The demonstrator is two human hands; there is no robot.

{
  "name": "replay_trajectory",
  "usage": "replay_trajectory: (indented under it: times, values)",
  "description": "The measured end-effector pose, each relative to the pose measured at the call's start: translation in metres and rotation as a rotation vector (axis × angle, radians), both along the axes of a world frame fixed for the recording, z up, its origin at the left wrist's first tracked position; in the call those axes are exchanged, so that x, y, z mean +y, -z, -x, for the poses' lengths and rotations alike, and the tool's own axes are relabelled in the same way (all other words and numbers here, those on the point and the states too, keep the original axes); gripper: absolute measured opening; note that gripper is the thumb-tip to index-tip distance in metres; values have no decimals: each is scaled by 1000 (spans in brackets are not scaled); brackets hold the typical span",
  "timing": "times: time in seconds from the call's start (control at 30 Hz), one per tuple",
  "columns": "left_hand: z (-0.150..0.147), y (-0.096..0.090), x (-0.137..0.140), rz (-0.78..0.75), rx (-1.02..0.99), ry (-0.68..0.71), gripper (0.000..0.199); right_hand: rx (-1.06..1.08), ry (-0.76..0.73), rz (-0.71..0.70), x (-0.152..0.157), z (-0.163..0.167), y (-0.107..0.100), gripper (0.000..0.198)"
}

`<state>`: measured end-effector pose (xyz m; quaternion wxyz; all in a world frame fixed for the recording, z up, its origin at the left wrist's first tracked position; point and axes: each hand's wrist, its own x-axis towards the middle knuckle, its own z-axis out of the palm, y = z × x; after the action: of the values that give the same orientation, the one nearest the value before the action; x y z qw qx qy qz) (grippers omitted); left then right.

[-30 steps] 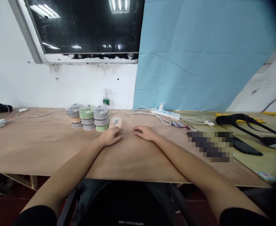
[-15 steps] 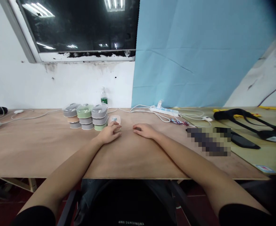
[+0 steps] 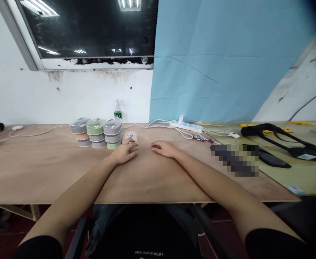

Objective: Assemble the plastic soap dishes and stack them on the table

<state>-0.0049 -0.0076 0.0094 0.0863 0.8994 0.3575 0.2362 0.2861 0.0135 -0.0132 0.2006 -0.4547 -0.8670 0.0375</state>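
Note:
My left hand (image 3: 123,152) rests on the wooden table (image 3: 147,180), its fingers apart. It lies right in front of a small pink lidded container (image 3: 130,136) and partly covers it; whether the fingertips touch it I cannot tell. Left of it stand three stacks of similar lidded boxes: one with a grey top (image 3: 113,126), one with a green top (image 3: 95,126) and another with a grey top (image 3: 79,125). My right hand (image 3: 164,149) lies on the table across from the left, fingers stretched toward it and slightly bent, holding nothing.
A bottle with a green label (image 3: 117,112) stands behind the stacks. Against the blue sheet lies a white power strip (image 3: 186,126) with looping cables. On the right are a pixelated dark object (image 3: 236,161) and a black strap-like frame (image 3: 282,140). The table's front edge is near my body.
The view has shifted slightly, so everything sits a little further left. Both hands keep their places on the table, and the containers have not moved.

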Motion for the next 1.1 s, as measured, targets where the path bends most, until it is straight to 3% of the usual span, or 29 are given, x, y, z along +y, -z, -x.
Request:
replay_trajectory:
  times: [0.87, 1.1]
  values:
    - [-1, 2, 4, -4, 6, -20, 43, 1, 17, -11, 1, -2, 2, 32]
    - [-3, 2, 7, -103, 14, -14, 43, -3, 24, -8, 1, -2, 0, 32]
